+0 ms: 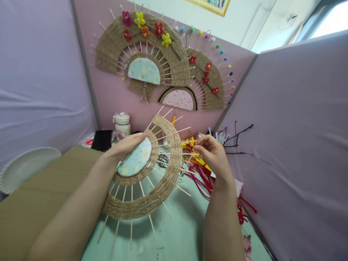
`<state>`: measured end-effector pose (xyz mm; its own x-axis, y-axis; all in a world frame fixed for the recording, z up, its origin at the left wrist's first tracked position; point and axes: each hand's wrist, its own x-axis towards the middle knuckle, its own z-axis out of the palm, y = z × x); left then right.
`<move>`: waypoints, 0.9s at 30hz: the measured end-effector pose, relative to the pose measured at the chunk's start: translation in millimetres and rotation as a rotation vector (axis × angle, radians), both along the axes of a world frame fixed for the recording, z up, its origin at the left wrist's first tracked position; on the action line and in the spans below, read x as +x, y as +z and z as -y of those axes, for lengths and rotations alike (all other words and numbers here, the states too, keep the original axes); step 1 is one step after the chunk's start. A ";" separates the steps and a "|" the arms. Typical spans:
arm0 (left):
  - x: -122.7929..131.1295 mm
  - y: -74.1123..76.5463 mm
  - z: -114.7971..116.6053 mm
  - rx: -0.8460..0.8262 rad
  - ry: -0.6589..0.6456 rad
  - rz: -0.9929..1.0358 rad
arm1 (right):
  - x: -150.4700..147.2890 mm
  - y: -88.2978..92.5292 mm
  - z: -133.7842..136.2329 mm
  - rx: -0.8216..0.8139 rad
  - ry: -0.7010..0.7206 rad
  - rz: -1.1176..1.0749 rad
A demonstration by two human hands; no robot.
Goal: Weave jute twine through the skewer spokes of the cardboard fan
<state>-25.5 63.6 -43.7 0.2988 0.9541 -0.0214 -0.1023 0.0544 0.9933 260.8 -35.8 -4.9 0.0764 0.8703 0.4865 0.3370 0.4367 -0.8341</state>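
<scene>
A half-round woven fan (178, 152) of brown twine on thin wooden sticks is tilted above the table. Its inner half-disc (136, 159) is covered in pale blue flowered fabric. My left hand (126, 146) grips this inner part, thumb on the front and the other fingers hidden behind. At the fan's right edge, my right hand (213, 154) is closed, thumb and fingertips together beside the bare stick ends. Whatever those fingertips hold is too small to make out.
Two finished-looking fans (174, 54) with fuzzy flowers hang on the pink partition (108, 94). Behind my right hand lie colourful pipe cleaners (199, 177) and dark twigs (236, 137). A white lidded jar (122, 125), a black flat object (102, 139) and a cardboard piece (49, 185) are leftward.
</scene>
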 end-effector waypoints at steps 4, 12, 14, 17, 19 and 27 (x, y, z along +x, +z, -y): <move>1.8 4.2 3.2 -0.106 -0.036 0.048 | 3.5 -3.1 -1.5 -0.028 0.047 -0.053; 3.5 9.0 9.0 -0.118 -0.114 0.073 | 9.7 -11.0 -6.0 -0.114 0.160 -0.006; 3.1 7.7 8.5 -0.114 -0.110 0.063 | 7.7 -9.6 -6.2 -0.113 0.177 0.034; 3.2 6.1 8.3 -0.101 -0.113 0.059 | 3.8 -7.2 -6.4 -0.093 0.174 0.099; 3.8 6.1 9.3 -0.087 -0.125 0.050 | 1.6 -5.8 -6.4 -0.072 0.138 0.113; 9.8 9.3 16.4 -0.049 -0.186 -0.049 | 5.9 -2.6 -1.9 -0.179 0.109 0.009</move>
